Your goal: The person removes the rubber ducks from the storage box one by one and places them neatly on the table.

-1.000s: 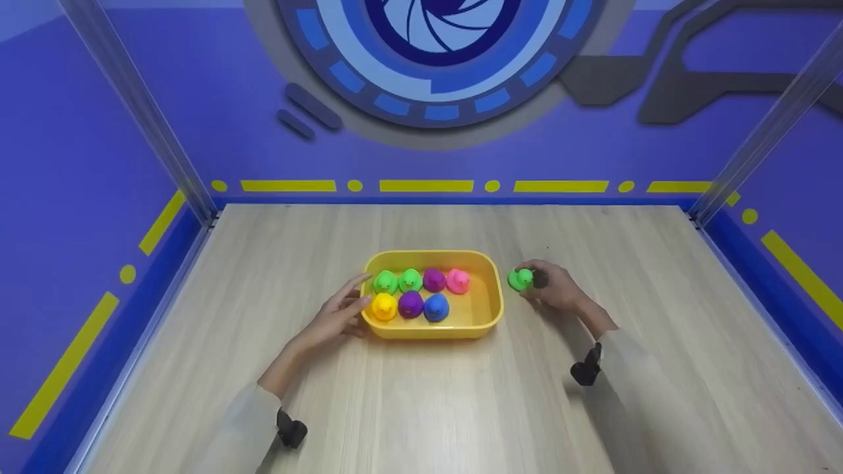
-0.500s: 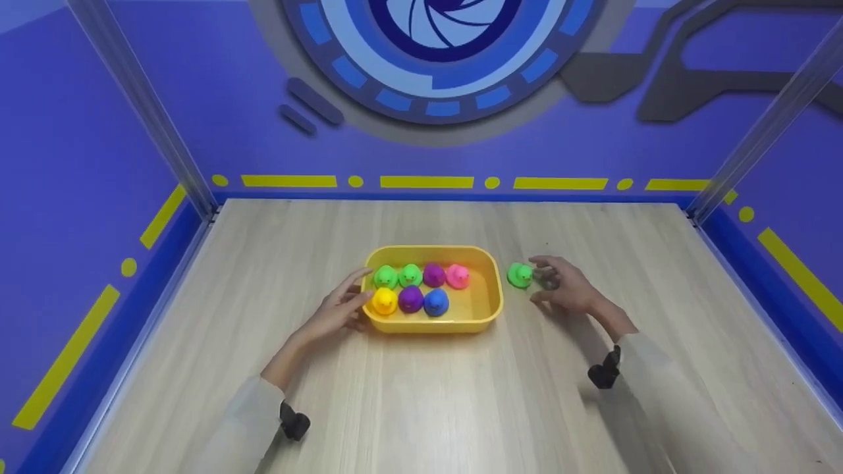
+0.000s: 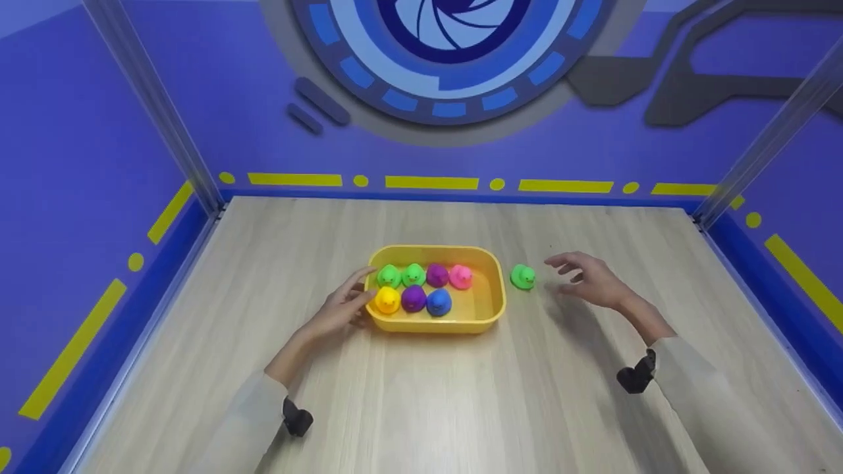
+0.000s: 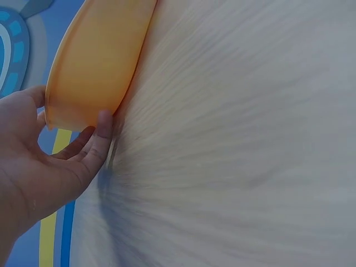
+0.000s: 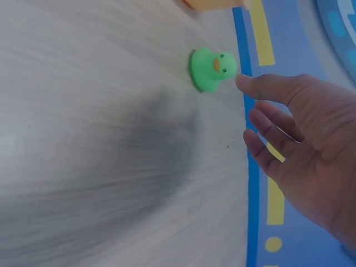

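The left hand point(image 3: 337, 311) gripped a yellow oblong plastic tub point(image 3: 435, 326); the empty right hand point(image 3: 593, 283), fingers parted, could topple the lone green rubbery duck point(image 3: 522, 277) by brushing it.

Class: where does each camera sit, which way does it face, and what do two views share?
Head: worn there, facing forward and down at the yellow tray; left hand, right hand and sleeves show.
Left wrist: worn there, facing the left hand at the tray's end.
Right wrist: worn there, facing the right hand near the loose green duck.
Head and right wrist share that duck.
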Motion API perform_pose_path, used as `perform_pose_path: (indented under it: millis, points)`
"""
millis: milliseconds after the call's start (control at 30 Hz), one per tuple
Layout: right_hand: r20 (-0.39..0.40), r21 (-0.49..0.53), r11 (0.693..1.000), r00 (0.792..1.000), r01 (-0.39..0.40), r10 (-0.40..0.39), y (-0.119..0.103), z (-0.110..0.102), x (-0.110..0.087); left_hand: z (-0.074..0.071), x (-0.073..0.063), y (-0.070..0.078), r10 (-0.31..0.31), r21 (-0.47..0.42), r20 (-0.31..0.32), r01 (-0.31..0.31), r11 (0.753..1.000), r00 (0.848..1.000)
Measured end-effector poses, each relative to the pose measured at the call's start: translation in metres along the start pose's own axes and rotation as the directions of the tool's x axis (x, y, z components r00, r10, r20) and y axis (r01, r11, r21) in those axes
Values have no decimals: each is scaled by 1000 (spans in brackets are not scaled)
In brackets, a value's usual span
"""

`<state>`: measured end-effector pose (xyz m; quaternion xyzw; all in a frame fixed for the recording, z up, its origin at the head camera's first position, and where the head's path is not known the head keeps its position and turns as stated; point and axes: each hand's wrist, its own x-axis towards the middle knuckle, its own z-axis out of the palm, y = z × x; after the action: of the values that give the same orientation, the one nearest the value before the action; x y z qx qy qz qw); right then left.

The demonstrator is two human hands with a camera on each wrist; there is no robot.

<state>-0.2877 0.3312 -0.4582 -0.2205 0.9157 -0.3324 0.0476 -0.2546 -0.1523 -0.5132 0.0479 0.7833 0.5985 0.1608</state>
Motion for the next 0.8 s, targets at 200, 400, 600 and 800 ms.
perform_pose_path:
  millis: [200,400,600,800]
  points:
    - [29,13,999,999,32,-33,-21,2,13,-1,0,0,3,12,13,-3,1000,1000]
    - [72,44,996,994,84,-87,-41,12,25,-2,0,-3,15,21,9,-15,1000,1000]
    - [126,56,996,989,68,-74,-59,22,39,-2,0,-5,16,9,7,-16,1000,1000]
    - [165,35,994,980,103,-107,-74,28,55,-2,1,-5,6,0,15,-6,1000,1000]
